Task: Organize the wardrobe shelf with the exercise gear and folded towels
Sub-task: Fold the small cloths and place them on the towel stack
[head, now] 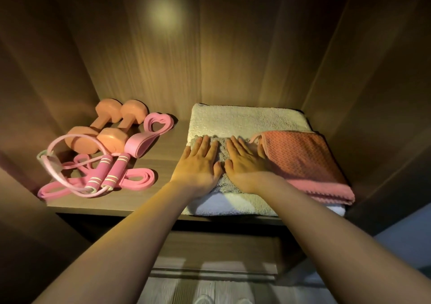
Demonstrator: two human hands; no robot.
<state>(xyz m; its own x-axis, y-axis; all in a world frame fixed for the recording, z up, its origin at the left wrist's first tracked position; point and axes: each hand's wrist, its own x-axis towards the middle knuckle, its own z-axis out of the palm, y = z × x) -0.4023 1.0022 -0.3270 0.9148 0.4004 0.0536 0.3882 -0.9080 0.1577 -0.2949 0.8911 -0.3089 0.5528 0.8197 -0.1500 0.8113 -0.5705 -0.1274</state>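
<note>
On the right half of the wooden shelf (163, 154) lies a large white folded towel (245, 119). A small grey folded towel (222, 161) rests on top of it. My left hand (198, 166) and my right hand (247, 163) lie flat on the grey towel, side by side, fingers spread. A pink waffle towel (305, 163) sits beside them on the right of the white towel. On the left of the shelf are two orange-pink dumbbells (109, 128), a pink jump rope (105, 175), pink resistance bands (137, 180) and a pink heart-shaped band (158, 124).
The wardrobe's wooden side walls (363, 75) and back panel (210, 58) close in the shelf. A lower shelf edge (210, 273) shows beneath my arms. Bare shelf board lies between the gear and the towels.
</note>
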